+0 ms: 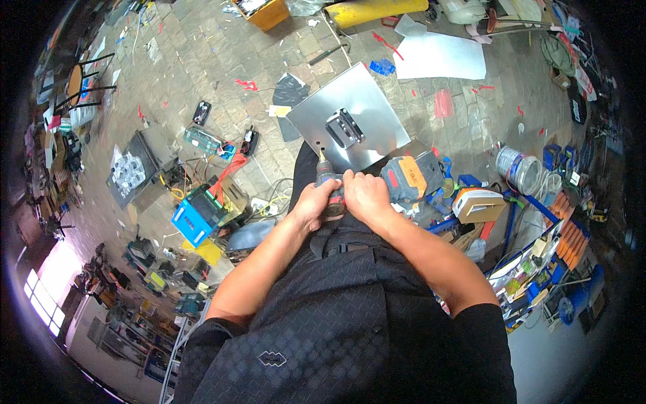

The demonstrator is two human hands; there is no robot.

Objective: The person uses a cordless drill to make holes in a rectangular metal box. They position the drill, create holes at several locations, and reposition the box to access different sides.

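I hold a cordless drill [325, 171] in front of my waist, its gold-coloured bit pointing away from me. My left hand [315, 203] is wrapped round the drill's body. My right hand [367, 195] is closed against the other side of it, with the fingertips partly hidden. Just past the bit lies the near edge of a shiny square metal sheet [377, 101], turned cornerwise. A few small dark holes show near the bit's tip. On the sheet sits a black and silver bracket-like fitting [344, 128].
Right of the sheet stands a dark grey case [414, 176] with an orange label. A blue box [196, 221] and tangled red wires [231, 176] lie to the left. White sheet material [441, 57] and a yellow cylinder [375, 11] are farther off. Scraps litter the paved floor.
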